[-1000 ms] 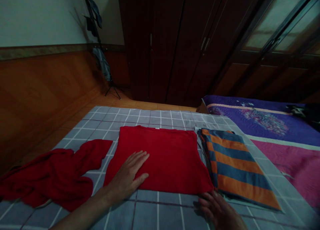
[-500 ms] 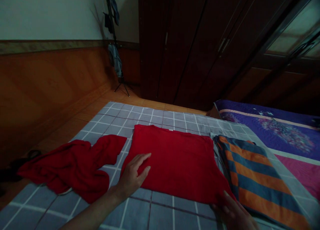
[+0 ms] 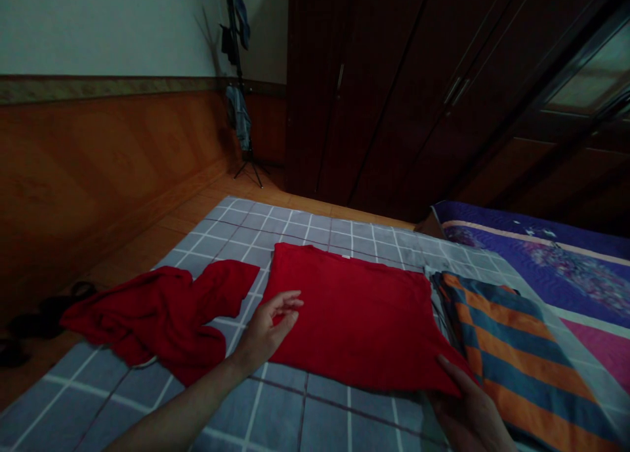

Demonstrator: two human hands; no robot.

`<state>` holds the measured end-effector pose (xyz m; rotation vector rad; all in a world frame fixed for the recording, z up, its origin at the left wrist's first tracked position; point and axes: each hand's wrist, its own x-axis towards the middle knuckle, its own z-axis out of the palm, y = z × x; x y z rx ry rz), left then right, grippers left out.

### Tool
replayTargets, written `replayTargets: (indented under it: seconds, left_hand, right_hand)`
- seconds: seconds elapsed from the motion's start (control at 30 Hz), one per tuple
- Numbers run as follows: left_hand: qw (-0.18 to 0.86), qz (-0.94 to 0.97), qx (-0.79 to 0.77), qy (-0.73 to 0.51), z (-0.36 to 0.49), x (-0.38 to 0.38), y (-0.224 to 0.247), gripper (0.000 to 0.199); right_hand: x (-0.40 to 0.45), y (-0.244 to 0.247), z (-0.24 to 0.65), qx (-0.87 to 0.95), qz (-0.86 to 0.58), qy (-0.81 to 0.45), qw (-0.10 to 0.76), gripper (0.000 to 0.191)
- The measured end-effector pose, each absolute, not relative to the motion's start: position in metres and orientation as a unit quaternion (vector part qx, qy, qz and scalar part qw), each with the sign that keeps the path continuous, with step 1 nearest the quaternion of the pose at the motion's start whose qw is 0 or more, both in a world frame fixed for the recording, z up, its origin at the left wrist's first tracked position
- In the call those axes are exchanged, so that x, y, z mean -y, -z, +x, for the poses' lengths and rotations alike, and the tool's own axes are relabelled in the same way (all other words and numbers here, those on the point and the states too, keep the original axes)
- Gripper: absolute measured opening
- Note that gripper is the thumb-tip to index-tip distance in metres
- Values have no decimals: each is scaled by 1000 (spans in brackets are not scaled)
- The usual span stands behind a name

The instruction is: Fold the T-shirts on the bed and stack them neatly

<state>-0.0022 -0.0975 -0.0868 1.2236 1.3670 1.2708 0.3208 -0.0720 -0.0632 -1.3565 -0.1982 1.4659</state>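
A red shirt (image 3: 354, 314) lies spread in a flat rectangle on the checked grey bed sheet (image 3: 325, 426), a small pale label at its far edge. Above its left side is my left hand (image 3: 270, 327), fingers loosely curved, thumb apart, holding nothing. My right hand (image 3: 467, 403) grips the near right corner of the shirt, thumb on top and the other fingers underneath, partly hidden. To the left is a crumpled red garment (image 3: 162, 314). Folded clothing with orange and blue-grey stripes (image 3: 526, 347) lies close to the right hand.
Beyond the bed stands a dark wooden wardrobe (image 3: 364, 98). A coat rack (image 3: 239, 71) with hanging clothes is in the far corner. Purple flowered bedding (image 3: 556, 255) lies to the right. Dark items (image 3: 46, 314) rest on the floor at left.
My right hand has come round the shirt's near right corner, which now looks slightly raised. The left hand's fingers have curled a little more. The whole view has shifted slightly.
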Motion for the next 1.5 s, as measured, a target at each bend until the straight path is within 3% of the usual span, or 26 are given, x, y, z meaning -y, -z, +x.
replayTargets:
  seconds: [0.13,0.27,0.33,0.47,0.57,0.63,0.77,1.03,1.27,1.37,1.5]
  left_hand:
    - [498,409,-512,-569,-13,90,78,44]
    - [526,311,-488,-623,-27,84,67,49]
    - [538,275,-476,-640,-35,81,65,48]
    - [573,218,-462,-641,-49,76,71,46]
    - [560,214,-502,-623,-54,74,77,47]
    - [535,240,-531,-612,-54,73,79,54]
    - [509,286,-548,-599,-51,73,83,68]
    - [471,307,-558,-610,-51,71,86,57]
    - [478,302,-584,-583,-52,69,90,67]
    - [442,333,-605,-573,-51,68,93,64]
    - [345,389,-663,-539,-50,67,100,61]
  right_hand:
    - [50,40,297,159,-558,-585,566,52]
    - [23,9,241,341,-539,-536,554,30]
    - [18,-1,201,486,-524,-511,478,30]
    - [40,8,124,751,-513,-335,246,54]
    - [68,30,92,845,-471,-236,87,57]
    - [80,43,85,866,-449,-214,45,63]
    - [87,49,87,882,-431,-189,39,65]
    - [97,56,93,910,-383,-154,30,64]
    - [116,74,114,918,-371,-108,93,50]
    - [123,85,138,917,-376,-74,112,41]
    - [125,101,184,907,-393,6,149,51]
